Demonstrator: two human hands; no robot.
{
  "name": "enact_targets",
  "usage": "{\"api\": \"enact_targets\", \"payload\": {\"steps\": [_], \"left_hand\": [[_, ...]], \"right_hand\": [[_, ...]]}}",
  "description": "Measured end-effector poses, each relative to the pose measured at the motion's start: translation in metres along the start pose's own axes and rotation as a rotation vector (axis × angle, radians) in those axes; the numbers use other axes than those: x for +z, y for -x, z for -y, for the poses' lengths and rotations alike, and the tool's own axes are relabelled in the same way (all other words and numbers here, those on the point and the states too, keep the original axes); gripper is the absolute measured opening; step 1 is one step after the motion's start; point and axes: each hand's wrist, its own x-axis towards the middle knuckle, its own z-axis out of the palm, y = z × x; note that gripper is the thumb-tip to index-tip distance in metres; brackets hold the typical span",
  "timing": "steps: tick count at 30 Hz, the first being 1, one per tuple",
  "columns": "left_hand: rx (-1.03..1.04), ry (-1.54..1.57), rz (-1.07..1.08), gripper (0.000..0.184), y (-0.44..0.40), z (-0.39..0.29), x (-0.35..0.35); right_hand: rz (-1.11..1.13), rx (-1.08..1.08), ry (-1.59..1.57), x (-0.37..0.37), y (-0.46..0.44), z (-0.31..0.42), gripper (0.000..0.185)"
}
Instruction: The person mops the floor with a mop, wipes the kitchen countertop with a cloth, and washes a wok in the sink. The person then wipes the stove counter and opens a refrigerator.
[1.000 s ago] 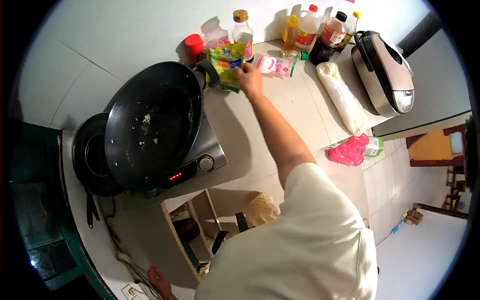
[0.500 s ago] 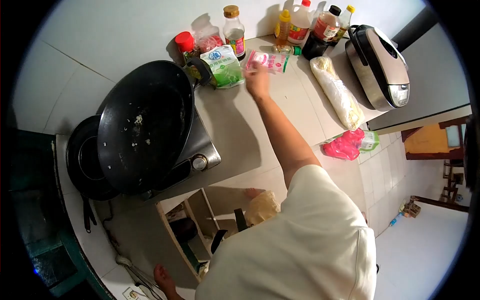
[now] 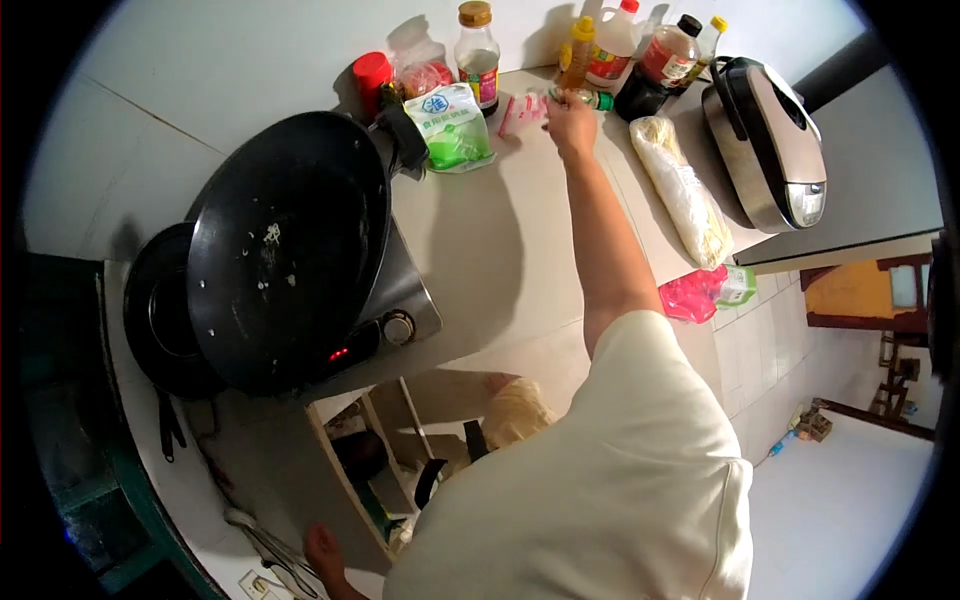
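Observation:
My right hand (image 3: pixel 571 126) reaches across the counter, its fingers curled together at the right end of a pink and clear plastic packet (image 3: pixel 523 114). The hand covers that end, so its grip there is partly hidden. Just beyond the fingers lies a small bottle with a green cap (image 3: pixel 603 101). To the left stands a white and green bag (image 3: pixel 448 130) with blue print. Down at the lower left edge of my body hangs my left hand (image 3: pixel 322 552), away from the counter; its fingers are too unclear to read.
A black wok (image 3: pixel 285 250) sits tilted, with food bits inside, on a cooker (image 3: pixel 398 328) at left. Another dark pan (image 3: pixel 165 330) is beside it. Sauce bottles (image 3: pixel 668 55), wrapped noodles (image 3: pixel 683 190) and a rice cooker (image 3: pixel 765 145) stand at right. An open cabinet (image 3: pixel 385 450) lies below.
My right hand has moved right along the packet, towards the green-capped bottle, and now covers the packet's right end. Red lights now show on the cooker. My left hand stays low.

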Motion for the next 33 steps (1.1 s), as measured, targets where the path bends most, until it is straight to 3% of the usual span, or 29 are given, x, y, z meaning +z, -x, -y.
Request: {"api": "enact_targets", "payload": {"steps": [2,4,6,8,9,10,12,18,22,27,30,33], "left_hand": [[-0.204,0.244,0.004,0.025,-0.006,0.018,0.007],[-0.236,0.257,0.015,0.025,0.0,0.015,0.012],[-0.09,0.036,0.042,0.024,0.003,-0.044,-0.006],[-0.036,0.011,0.055,0.023,0.004,-0.041,-0.003],[-0.007,-0.004,0.064,0.022,0.005,-0.036,-0.003],[-0.047,0.103,0.038,0.022,0.006,-0.025,0.002],[-0.124,0.318,-0.022,0.022,0.01,-0.001,0.015],[-0.01,0.058,0.046,0.026,0.002,-0.02,0.005],[0.009,0.107,0.063,0.027,0.002,-0.044,-0.003],[-0.068,0.207,0.029,0.03,0.006,-0.048,0.004],[-0.095,0.231,0.016,0.031,0.014,-0.045,0.004],[-0.458,1.175,-0.149,0.032,0.024,0.007,0.034]], "right_hand": [[-0.063,-0.313,0.157,0.007,-0.026,0.007,0.027],[-0.092,-0.425,0.313,0.003,-0.043,0.024,0.026],[-0.026,-0.44,0.367,0.004,-0.068,0.032,0.024],[-0.098,-0.831,0.637,0.006,-0.089,0.032,0.028],[0.114,-0.37,0.369,-0.002,-0.082,0.04,0.028],[0.214,-0.214,0.064,0.002,-0.097,0.025,0.032],[0.193,-0.23,0.066,0.003,-0.103,0.018,0.036],[0.342,-0.293,-0.178,-0.019,-0.101,0.003,0.032],[0.054,-0.394,-0.034,-0.055,-0.079,-0.018,0.022],[0.001,-0.257,-0.199,-0.095,0.056,-0.054,0.017],[0.178,-0.074,-0.36,-0.078,0.155,-0.066,0.011],[0.515,-0.019,-0.315,-0.059,0.235,-0.051,0.015]]}}
